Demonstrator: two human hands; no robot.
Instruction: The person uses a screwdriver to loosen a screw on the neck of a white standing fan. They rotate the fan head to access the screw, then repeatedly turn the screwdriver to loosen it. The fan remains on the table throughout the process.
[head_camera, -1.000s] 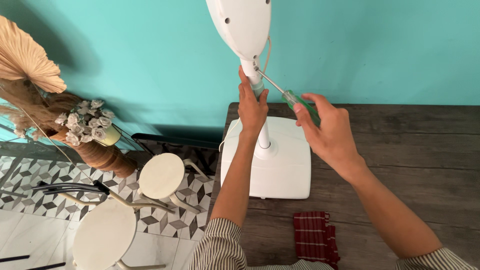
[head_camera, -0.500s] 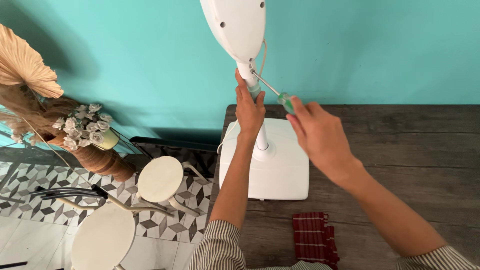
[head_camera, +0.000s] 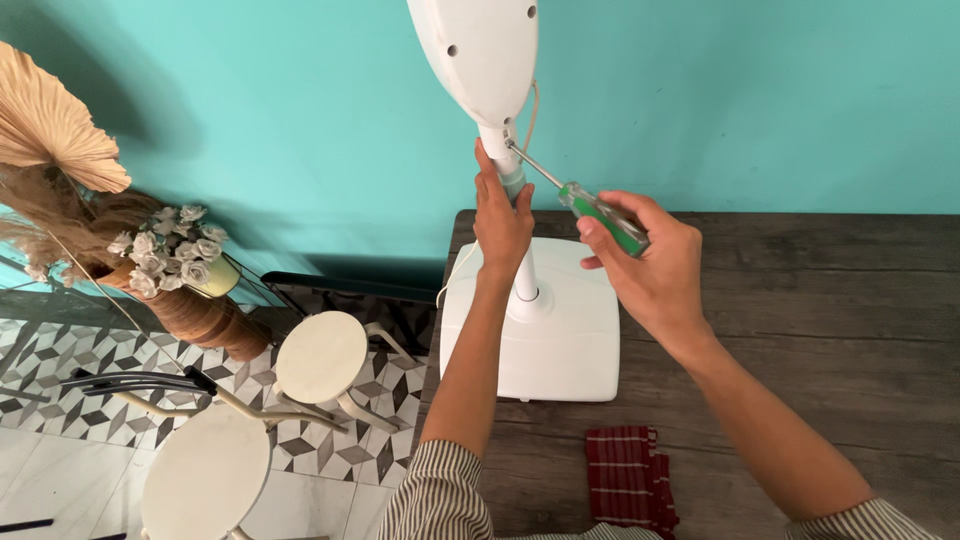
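Observation:
A white stand fan stands on a dark wooden table (head_camera: 800, 330): square base (head_camera: 560, 330), thin pole, and the back of the white motor housing (head_camera: 480, 50) at the top. My left hand (head_camera: 500, 215) grips the pole just under the housing. My right hand (head_camera: 650, 265) holds a green-handled screwdriver (head_camera: 600, 215). Its metal tip touches the joint between pole and housing.
A folded red checked cloth (head_camera: 630, 475) lies on the table near its front edge. Left of the table, on the patterned tile floor, stand two round cream stools (head_camera: 320, 355) and a vase of dried flowers (head_camera: 180, 270). A turquoise wall (head_camera: 750, 90) is behind.
My right hand has shifted slightly on the screwdriver handle, as if turning it. The left hand stays on the pole. The view has moved little.

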